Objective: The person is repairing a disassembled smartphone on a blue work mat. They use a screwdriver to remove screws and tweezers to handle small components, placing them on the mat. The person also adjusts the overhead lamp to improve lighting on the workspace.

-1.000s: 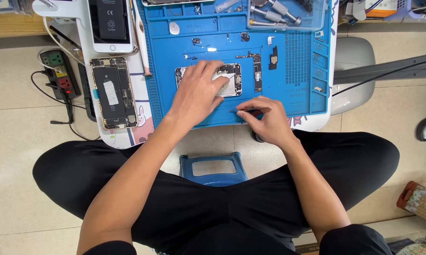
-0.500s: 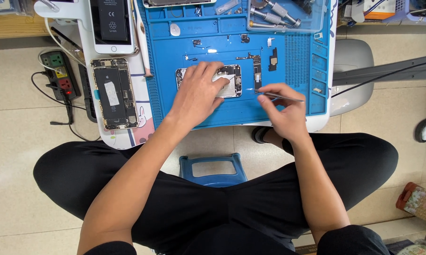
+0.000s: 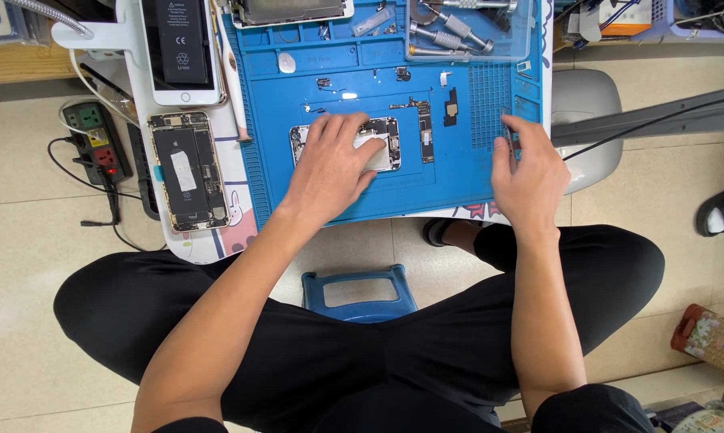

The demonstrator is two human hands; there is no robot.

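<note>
My left hand (image 3: 334, 164) lies flat on an opened phone housing (image 3: 386, 138) in the middle of the blue repair mat (image 3: 330, 80), covering most of it. At the mat's right edge, my right hand (image 3: 529, 172) grips thin metal tweezers (image 3: 509, 136) that point away from me over the mat's ribbed section. A narrow logic board (image 3: 424, 133) and a small black part (image 3: 452, 107) rest on the mat between the two hands.
Left of the mat lie a second opened phone (image 3: 187, 170) and a white phone with a battery on it (image 3: 182, 48). A clear tray of screwdrivers (image 3: 468, 30) sits at the mat's top right. A power strip (image 3: 97, 138) and a blue stool (image 3: 360, 295) are on the floor.
My right hand has moved with the tweezers from the mat's front edge to its right edge. My left hand has stayed on the phone housing.
</note>
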